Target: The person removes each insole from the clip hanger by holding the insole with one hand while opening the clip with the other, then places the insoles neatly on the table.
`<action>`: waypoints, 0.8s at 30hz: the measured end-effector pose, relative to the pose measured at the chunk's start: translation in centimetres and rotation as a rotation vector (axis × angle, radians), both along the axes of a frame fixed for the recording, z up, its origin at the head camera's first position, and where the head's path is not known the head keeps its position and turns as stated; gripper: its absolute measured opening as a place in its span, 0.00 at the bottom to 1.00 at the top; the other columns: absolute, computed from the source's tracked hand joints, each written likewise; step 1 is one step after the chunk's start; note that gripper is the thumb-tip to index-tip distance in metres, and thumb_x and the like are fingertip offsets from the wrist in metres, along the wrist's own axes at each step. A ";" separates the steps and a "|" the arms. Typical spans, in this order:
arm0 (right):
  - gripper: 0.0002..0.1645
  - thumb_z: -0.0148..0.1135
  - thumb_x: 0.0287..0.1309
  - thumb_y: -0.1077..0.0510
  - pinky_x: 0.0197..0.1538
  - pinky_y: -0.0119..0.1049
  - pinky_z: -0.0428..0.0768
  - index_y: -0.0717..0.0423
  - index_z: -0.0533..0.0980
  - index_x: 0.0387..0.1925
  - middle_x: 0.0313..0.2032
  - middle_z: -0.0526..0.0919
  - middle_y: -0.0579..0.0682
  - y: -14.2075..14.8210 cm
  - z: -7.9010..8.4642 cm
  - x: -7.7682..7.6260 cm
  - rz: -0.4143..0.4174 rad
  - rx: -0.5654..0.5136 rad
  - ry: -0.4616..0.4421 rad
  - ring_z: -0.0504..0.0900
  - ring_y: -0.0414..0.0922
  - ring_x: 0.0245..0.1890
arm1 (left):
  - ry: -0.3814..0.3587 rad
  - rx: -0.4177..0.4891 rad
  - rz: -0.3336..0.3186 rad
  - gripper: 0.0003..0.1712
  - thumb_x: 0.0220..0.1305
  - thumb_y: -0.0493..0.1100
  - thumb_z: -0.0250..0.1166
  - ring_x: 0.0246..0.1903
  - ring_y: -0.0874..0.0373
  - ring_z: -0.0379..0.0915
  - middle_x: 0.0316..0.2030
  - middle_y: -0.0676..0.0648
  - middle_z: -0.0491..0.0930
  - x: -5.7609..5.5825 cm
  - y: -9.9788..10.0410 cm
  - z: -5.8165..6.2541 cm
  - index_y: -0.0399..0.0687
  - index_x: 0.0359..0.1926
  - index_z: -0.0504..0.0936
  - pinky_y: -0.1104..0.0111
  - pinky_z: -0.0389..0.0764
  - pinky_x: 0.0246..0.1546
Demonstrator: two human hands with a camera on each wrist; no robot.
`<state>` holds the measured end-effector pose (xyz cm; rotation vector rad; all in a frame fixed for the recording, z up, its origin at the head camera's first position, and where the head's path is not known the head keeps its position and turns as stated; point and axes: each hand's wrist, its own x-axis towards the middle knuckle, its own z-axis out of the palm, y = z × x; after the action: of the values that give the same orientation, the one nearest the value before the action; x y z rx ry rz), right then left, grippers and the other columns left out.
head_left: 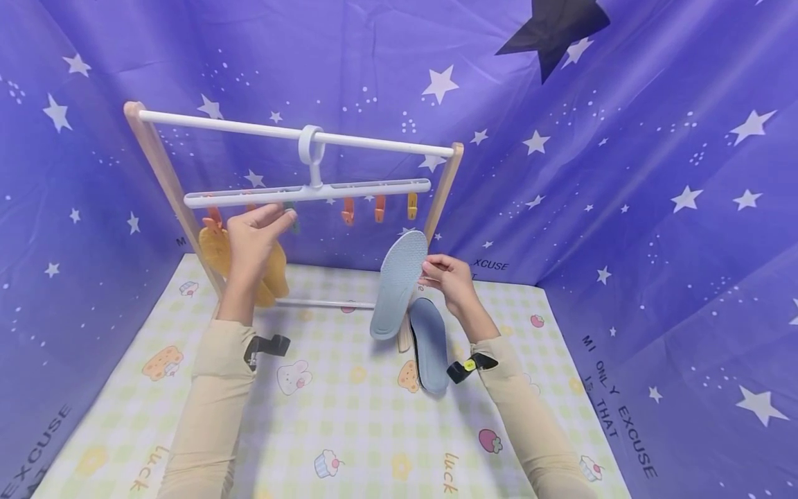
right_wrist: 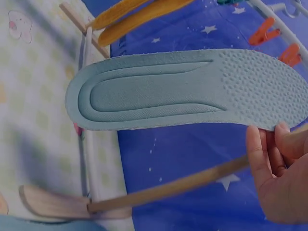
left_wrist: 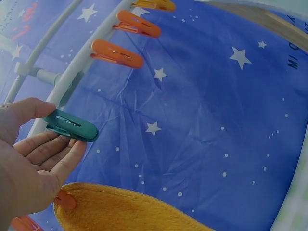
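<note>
I see the left hand point(head_left: 249, 239) pinching a green clothespin point(left_wrist: 73, 126) left of head-view centre, the right hand point(head_left: 455, 283) pinching a light-blue insole point(head_left: 399, 284) mid-frame.

Green clip point(head_left: 295, 223) partly hidden (head view), yellow cloth point(left_wrist: 130, 208) cut off by left-wrist view's bottom edge

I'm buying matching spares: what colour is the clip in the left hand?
The clip is bluish green, seen best in the left wrist view.

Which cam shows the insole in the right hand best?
Right wrist: the held insole is close up, dimpled texture easy to see, though the dimpled end reaches the frame edge. Head shows its full length, but smaller. Left wrist doesn't show it.
</note>
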<state>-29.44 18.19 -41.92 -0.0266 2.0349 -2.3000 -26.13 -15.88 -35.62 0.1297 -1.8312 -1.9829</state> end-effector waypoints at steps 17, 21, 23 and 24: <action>0.05 0.56 0.70 0.71 0.39 0.30 0.89 0.67 0.77 0.44 0.27 0.82 0.42 4.4 -1.2 -0.1 -0.022 0.103 -0.105 0.82 0.37 0.30 | 0.003 -0.073 -0.040 0.24 0.62 0.36 0.72 0.41 0.75 0.83 0.55 0.32 0.81 0.1 -0.4 -0.5 0.29 0.57 0.81 0.67 0.80 0.63; 0.15 0.57 0.70 0.69 0.40 0.30 0.89 0.76 0.73 0.54 0.28 0.80 0.43 5.3 -1.5 -0.2 -0.041 0.211 -0.147 0.81 0.38 0.30 | 0.004 -0.069 -0.044 0.23 0.63 0.36 0.71 0.41 0.76 0.82 0.56 0.31 0.80 0.0 -0.1 -0.6 0.29 0.58 0.81 0.69 0.80 0.62; 0.18 0.57 0.70 0.69 0.39 0.29 0.89 0.77 0.72 0.57 0.29 0.79 0.44 5.7 -1.6 -0.3 -0.056 0.250 -0.173 0.80 0.38 0.31 | 0.006 -0.068 -0.046 0.24 0.64 0.35 0.71 0.40 0.76 0.82 0.56 0.31 0.80 0.0 0.0 -0.6 0.29 0.58 0.80 0.69 0.80 0.62; 0.18 0.57 0.70 0.69 0.39 0.29 0.89 0.77 0.72 0.57 0.29 0.78 0.44 6.0 -1.8 -0.4 -0.064 0.264 -0.187 0.80 0.38 0.31 | 0.009 -0.068 -0.046 0.23 0.64 0.35 0.70 0.40 0.76 0.82 0.56 0.31 0.80 0.0 0.0 -0.7 0.29 0.58 0.80 0.70 0.81 0.61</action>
<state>-29.84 24.18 -43.67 0.2609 2.2472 -1.9610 -26.18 -15.85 -36.31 0.0580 -1.9098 -1.9453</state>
